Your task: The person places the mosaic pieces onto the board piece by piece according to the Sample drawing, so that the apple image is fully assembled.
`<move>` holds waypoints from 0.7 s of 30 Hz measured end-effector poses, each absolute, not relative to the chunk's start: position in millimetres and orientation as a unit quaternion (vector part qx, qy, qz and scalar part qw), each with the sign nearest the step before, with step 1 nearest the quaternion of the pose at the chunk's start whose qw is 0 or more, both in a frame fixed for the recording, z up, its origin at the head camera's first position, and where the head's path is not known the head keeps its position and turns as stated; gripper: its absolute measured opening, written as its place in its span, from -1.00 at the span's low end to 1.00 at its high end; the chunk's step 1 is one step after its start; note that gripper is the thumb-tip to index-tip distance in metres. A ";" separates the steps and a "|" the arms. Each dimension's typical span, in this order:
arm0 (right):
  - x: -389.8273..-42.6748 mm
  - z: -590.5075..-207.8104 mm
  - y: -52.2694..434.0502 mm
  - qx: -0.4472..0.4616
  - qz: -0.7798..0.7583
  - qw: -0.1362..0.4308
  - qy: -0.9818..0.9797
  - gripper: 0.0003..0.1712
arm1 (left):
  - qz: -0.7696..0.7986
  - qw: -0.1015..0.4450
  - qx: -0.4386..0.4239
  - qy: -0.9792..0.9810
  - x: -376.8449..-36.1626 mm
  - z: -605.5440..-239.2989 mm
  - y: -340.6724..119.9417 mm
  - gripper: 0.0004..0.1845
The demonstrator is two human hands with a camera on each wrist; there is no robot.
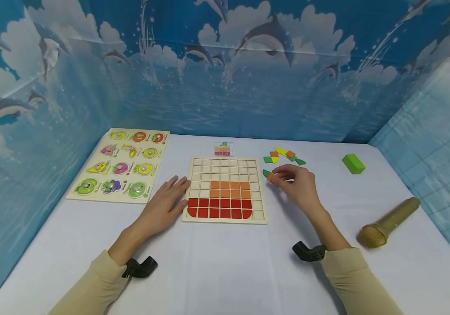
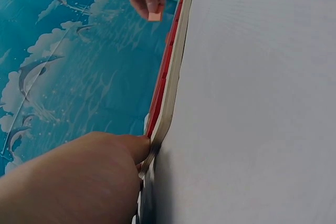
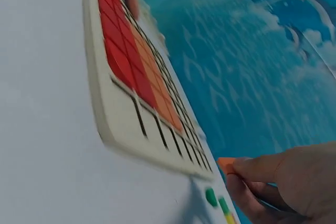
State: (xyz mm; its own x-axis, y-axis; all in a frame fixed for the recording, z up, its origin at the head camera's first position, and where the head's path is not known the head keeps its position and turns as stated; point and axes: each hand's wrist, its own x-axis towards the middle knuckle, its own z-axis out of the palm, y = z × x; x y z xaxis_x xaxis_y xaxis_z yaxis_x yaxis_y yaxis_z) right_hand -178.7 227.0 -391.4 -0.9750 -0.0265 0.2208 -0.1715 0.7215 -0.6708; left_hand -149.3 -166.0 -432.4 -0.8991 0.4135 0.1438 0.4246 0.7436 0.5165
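Observation:
A wooden grid board [image 1: 201, 169] lies mid-table, its lower two rows filled with red tiles [image 1: 219, 208] and orange tiles [image 1: 230, 189] above them. My left hand [image 1: 165, 204] rests at the board's left edge, fingers extended, fingertips on its rim. Beside the board's upper right side, my right hand [image 1: 297, 183] pinches an orange tile [image 3: 226, 165] between thumb and fingers, raised over the table. A green rounded piece [image 1: 266, 173] shows just left of that tile. Behind the hand lies a loose group of green, yellow and orange pieces [image 1: 281, 152].
A small picture card [image 1: 223, 149] lies behind the board. To the left is a fruit puzzle board [image 1: 120, 153]. On the right are a green block [image 1: 353, 163] and a gold microphone [image 1: 386, 223]. Dolphin-print cloth [image 1: 225, 100] walls the table's back and sides.

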 end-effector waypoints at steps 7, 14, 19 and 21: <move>-177.9 -390.9 165.5 0.099 0.403 0.062 -0.908 -0.83 | -0.278 0.019 -0.226 -0.934 -149.4 -434.7 -166.9 -0.32; -181.2 -390.6 113.3 0.143 0.431 0.034 -0.890 -0.85 | -0.272 0.016 -0.227 -0.935 -149.8 -433.0 -166.1 -0.33; -182.0 -398.1 86.6 0.159 0.437 0.028 -0.885 -0.87 | -0.271 0.014 -0.230 -0.935 -149.4 -432.1 -166.7 -0.33; -181.9 -402.5 79.5 0.165 0.432 0.028 -0.886 -0.88 | -0.271 0.014 -0.230 -0.935 -149.3 -432.1 -167.3 -0.33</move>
State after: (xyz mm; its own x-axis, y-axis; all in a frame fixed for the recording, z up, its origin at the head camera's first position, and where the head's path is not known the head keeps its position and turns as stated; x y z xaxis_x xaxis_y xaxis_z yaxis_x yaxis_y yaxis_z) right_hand -181.9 79.5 -402.5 -0.9442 -0.2671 0.1927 -0.3163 0.5721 -0.7567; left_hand -149.3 -167.3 -432.1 -0.8937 0.4226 0.1507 0.4377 0.7477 0.4994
